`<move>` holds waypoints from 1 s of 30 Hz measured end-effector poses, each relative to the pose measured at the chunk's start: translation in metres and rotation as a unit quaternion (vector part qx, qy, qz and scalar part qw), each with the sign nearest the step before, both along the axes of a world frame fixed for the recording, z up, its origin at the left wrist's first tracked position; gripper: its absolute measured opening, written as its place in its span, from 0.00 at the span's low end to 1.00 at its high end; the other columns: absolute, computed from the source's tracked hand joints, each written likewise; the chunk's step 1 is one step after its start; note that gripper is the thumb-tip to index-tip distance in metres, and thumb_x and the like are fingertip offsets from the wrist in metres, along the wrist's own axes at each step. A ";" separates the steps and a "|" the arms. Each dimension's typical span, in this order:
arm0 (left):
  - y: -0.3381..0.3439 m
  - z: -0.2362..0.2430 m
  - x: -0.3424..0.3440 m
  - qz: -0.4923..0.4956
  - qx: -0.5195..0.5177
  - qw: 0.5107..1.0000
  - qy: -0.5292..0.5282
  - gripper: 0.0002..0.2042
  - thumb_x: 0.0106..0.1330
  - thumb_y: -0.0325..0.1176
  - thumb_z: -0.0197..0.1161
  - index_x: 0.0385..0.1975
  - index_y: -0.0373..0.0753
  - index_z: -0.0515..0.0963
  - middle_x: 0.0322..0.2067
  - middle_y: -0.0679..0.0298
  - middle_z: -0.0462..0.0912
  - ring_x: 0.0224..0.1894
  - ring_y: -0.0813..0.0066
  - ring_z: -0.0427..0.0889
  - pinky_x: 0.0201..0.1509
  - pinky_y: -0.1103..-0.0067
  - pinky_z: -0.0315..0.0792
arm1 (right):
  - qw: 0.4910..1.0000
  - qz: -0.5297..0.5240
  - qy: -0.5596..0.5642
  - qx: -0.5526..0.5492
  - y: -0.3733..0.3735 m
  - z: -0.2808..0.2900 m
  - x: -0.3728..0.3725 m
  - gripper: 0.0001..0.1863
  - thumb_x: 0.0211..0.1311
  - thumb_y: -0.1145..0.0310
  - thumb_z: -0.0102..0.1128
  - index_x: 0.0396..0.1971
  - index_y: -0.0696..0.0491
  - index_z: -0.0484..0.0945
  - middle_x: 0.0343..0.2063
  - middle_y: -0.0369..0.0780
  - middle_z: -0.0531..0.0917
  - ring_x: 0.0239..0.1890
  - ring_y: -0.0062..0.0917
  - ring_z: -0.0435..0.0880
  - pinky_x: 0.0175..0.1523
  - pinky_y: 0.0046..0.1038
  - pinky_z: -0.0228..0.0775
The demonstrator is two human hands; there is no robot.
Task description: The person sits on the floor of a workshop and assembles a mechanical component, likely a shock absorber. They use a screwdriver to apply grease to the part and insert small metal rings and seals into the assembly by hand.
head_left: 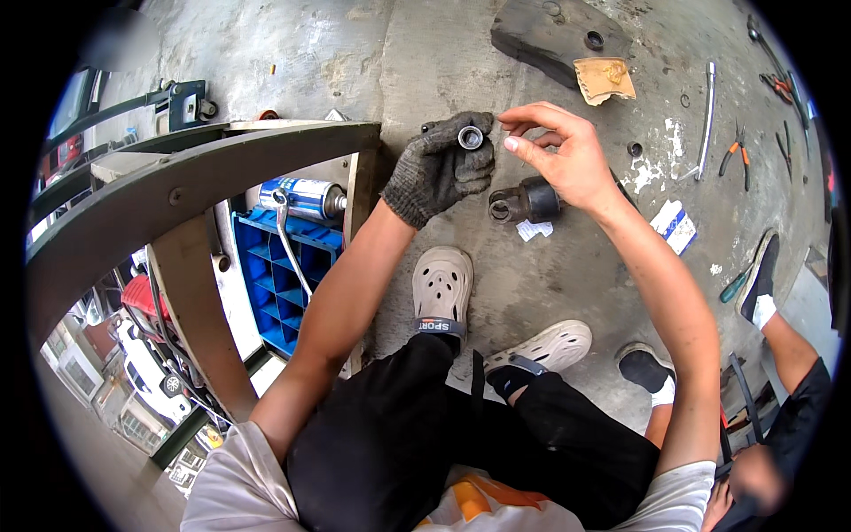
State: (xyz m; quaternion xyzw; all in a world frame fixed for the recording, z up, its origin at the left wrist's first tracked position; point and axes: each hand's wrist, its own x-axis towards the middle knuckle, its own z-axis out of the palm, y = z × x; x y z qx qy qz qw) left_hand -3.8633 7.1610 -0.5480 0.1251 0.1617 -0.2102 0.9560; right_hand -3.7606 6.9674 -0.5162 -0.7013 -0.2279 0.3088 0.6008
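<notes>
Left hand (pixel 439 166): dark grey knit work glove, raised above the concrete floor (pixel 434 53). Its grip is curled closed around a small steel bushing (pixel 471 137), the open round end facing up toward the camera.

Right hand (pixel 567 146): bare, just to the right of the glove. Its grip is partly open, index finger extended toward the glove, thumb a little below it, a narrow gap between the two. Cannot tell whether anything small lies at the fingertips; contact with the glove also unclear.

Below the hands, on the floor: black cylindrical metal part (pixel 541 200) with a fork-like steel end pointing left; crumpled white paper (pixel 534 230) just beside it.

Upper right: dark slab (pixel 527 43) carrying a short black ring (pixel 594 40); torn brown cardboard (pixel 605 82) overlaps the slab's lower edge, with a brownish smear on it. Further right on the floor: a second ring (pixel 635 149), a long chrome wrench (pixel 707 120) and orange-handled pliers (pixel 736 161), all apart from one another.

Left side: blue compartment bin (pixel 282 285), with a blue-and-white spray can (pixel 303 199) lying at its upper edge and a combination wrench (pixel 288 239) slanting across it.
</notes>
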 end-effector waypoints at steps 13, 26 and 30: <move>-0.059 0.024 0.022 0.033 0.347 0.934 0.070 0.05 0.69 0.33 0.60 0.35 0.40 0.74 0.20 0.67 0.76 0.17 0.82 0.70 0.20 0.83 0.63 | 0.993 -0.031 0.097 0.063 -0.034 -0.007 -0.008 0.17 0.57 0.71 0.69 0.46 0.57 0.80 0.41 0.37 0.82 0.41 0.20 0.82 0.41 0.21 0.74; -0.080 -0.007 0.024 -0.141 0.791 0.582 -0.129 0.13 0.57 0.38 0.67 0.36 0.37 0.78 0.28 0.57 0.80 0.30 0.63 0.79 0.38 0.70 0.73 | 0.962 -0.094 0.162 -0.198 -0.124 -0.059 0.067 0.15 0.64 0.68 0.62 0.49 0.58 0.81 0.34 0.35 0.84 0.30 0.15 0.77 0.31 0.18 0.65; -0.091 -0.017 0.035 -0.153 0.836 0.488 -0.196 0.15 0.53 0.38 0.69 0.37 0.37 0.78 0.30 0.53 0.81 0.36 0.55 0.80 0.42 0.65 0.73 | 0.961 -0.047 0.158 -0.222 -0.105 -0.073 0.072 0.14 0.65 0.68 0.61 0.47 0.57 0.82 0.30 0.32 0.82 0.28 0.13 0.74 0.30 0.18 0.64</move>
